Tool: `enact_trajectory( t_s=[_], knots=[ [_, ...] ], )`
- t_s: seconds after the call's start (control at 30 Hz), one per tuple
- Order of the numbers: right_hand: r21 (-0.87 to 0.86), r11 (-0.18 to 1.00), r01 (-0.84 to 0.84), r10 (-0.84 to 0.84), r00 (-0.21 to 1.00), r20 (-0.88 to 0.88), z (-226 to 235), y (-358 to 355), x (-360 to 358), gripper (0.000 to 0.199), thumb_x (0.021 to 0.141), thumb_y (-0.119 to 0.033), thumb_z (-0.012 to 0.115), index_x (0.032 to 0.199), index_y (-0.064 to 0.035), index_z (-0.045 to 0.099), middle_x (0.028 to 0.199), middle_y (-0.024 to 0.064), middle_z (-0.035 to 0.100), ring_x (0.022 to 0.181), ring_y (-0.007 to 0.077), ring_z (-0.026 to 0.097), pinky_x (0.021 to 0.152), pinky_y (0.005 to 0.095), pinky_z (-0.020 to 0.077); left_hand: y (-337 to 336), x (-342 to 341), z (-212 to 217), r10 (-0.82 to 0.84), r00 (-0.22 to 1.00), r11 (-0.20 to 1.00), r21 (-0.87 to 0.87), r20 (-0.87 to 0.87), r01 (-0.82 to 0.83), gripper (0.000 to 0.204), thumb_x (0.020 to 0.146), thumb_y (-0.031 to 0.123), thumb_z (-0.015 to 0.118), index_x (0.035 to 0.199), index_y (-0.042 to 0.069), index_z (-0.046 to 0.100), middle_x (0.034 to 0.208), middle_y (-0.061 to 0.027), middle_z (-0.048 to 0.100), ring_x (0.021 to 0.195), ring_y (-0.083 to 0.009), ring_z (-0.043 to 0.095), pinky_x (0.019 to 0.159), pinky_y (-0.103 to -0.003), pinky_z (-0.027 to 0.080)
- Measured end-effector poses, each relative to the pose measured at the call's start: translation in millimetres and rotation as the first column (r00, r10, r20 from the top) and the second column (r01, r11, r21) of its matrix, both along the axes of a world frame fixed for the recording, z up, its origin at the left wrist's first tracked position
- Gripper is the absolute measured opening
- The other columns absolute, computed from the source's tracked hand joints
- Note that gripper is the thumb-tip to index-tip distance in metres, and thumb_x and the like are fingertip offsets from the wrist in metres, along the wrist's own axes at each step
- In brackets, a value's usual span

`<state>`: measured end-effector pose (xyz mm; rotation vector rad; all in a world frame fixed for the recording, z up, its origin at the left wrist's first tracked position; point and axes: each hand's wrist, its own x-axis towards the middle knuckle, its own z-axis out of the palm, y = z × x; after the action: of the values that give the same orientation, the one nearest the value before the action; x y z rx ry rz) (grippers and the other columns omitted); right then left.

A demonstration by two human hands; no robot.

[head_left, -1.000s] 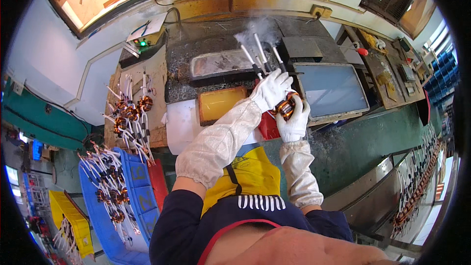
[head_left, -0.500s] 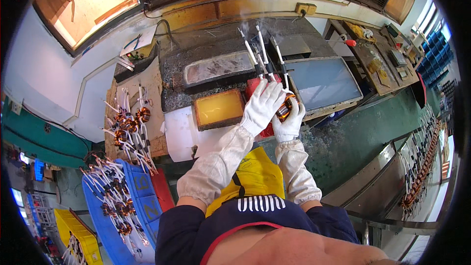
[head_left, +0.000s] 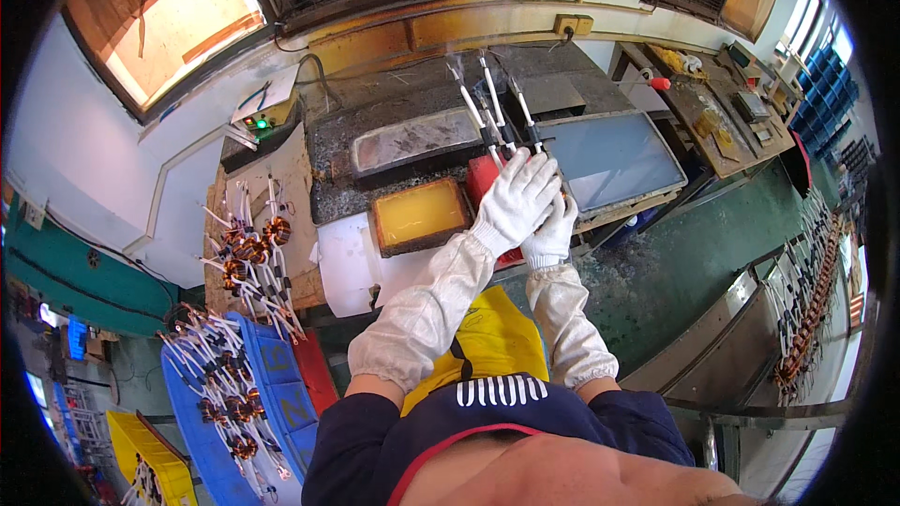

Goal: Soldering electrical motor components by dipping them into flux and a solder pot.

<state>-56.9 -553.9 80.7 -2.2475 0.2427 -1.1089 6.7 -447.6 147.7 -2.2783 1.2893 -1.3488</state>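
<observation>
A wire-wound coil sits between my white-gloved hands, its copper body almost wholly hidden by them now. Three white-sleeved leads (head_left: 495, 98) with black sleeve pieces point away from me over the bench, with faint smoke at their bare tips. My left hand (head_left: 517, 199) lies over the base of the leads and the coil, fingers pressed together. Close against it, my right hand (head_left: 549, 234) is curled round the coil from the right. A red block (head_left: 482, 176) shows beside my left hand, between a yellow-filled tray (head_left: 427, 242) and a tray of grey-blue liquid (head_left: 636, 201).
A grey metal trough (head_left: 417, 144) lies behind the yellow tray. Several coils (head_left: 248, 248) rest on the board at left; more fill a blue bin (head_left: 281, 384). A control box (head_left: 265, 112) shows a green light. At right stand a wooden table (head_left: 722, 126) and a row of coils (head_left: 806, 309).
The coil has turned or shifted in my hands, so its copper body is now covered. My right hand has come in closer to my left. The smoke has thinned.
</observation>
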Motion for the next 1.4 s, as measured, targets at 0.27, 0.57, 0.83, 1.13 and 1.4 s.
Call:
enact_trajectory(
  t_s=[0.27,0.57,0.83,1.13,1.4],
  knots=[
    [-0.029,1.0,0.011,-0.008,0.995,0.098,-9.8,-5.3,5.7,0.074,0.069,-0.026,0.077,0.133,-0.0122,0.043,0.124,0.0296,0.043,0.109,0.0459,0.051,0.092,0.0494,0.0451,-7.6,-18.2,-13.5,-0.357,0.871,0.838,-0.527,-0.338,0.139,0.046,0.078,0.03,0.064,0.117,0.007,0.057,0.13,-0.018,0.052,0.124,-0.0336,0.048,0.111,-0.048,0.031],
    [0.048,0.999,-0.002,-0.001,0.999,0.047,-12.4,-7.1,2.3,0.063,0.073,-0.023,0.073,0.13,-0.014,0.047,0.123,0.0304,0.044,0.106,0.0465,0.054,0.09,0.0481,0.0473,-41.0,-23.3,-116.8,-0.852,0.308,0.213,-0.816,-0.424,-0.537,0.078,0.075,0.025,0.079,0.136,0.002,0.034,0.124,-0.016,0.045,0.11,-0.0251,0.053,0.094,-0.035,0.047],
    [-0.011,1.0,-0.021,0.022,0.995,0.095,-14.9,-7.0,-1.2,0.073,0.067,-0.024,0.076,0.131,-0.0135,0.044,0.122,0.0311,0.044,0.105,0.0478,0.053,0.09,0.0494,0.0471,-27.7,-31.5,-113.5,-0.799,0.353,0.316,-0.839,-0.487,-0.443,0.075,0.073,0.03,0.079,0.132,0.005,0.04,0.121,-0.0127,0.048,0.106,-0.023,0.057,0.09,-0.034,0.049],
    [0.019,1.0,-0.021,0.02,0.999,0.046,-12.7,-5.8,-5.3,0.073,0.066,-0.024,0.076,0.131,-0.0146,0.045,0.124,0.0298,0.043,0.107,0.0475,0.052,0.091,0.0489,0.0468,-21.6,-32.3,-108.1,-0.803,0.316,0.335,-0.821,-0.505,-0.462,0.072,0.074,0.026,0.077,0.133,0.006,0.041,0.122,-0.012,0.05,0.109,-0.0223,0.056,0.094,-0.034,0.047],
    [0.017,1.0,-0.007,0.006,0.996,0.094,-14.2,-4.5,-4.9,0.071,0.067,-0.022,0.075,0.131,-0.0142,0.045,0.123,0.0293,0.043,0.108,0.0477,0.052,0.091,0.0495,0.0465,-23.2,-26.9,-119.8,-0.871,0.263,0.282,-0.86,-0.416,-0.425,0.081,0.071,0.039,0.08,0.133,0.005,0.042,0.125,-0.0151,0.045,0.112,-0.0254,0.053,0.097,-0.035,0.044]
  ],
)
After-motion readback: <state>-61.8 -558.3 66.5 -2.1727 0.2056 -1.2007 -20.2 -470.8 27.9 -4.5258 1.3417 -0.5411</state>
